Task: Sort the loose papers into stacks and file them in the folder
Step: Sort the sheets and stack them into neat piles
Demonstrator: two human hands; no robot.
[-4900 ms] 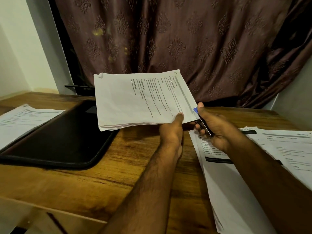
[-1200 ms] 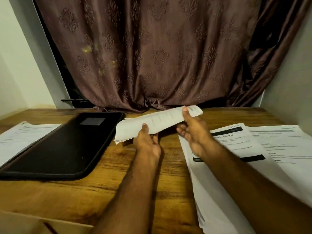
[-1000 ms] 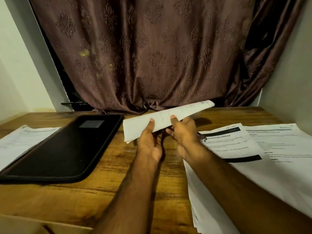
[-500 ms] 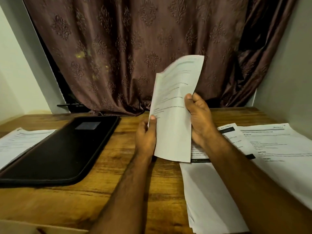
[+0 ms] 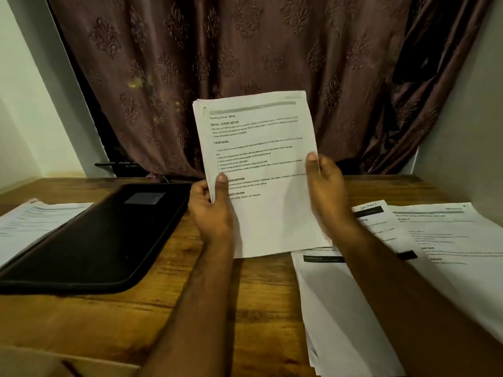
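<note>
There is only the one view — the camera on my head, looking forward and down across the wooden desk [image 5: 206,308] toward the curtain [image 5: 245,50] that fills the upper half of the frame. It sits close: my forearms enter from the bottom edge and reach up to the centre, where my left hand [image 5: 211,210] and right hand [image 5: 325,191] meet. The lens is wide (the wall edges at upper left and right lean outward), so the desk's near rim shows at lower left — no second view shares any of it.
</note>
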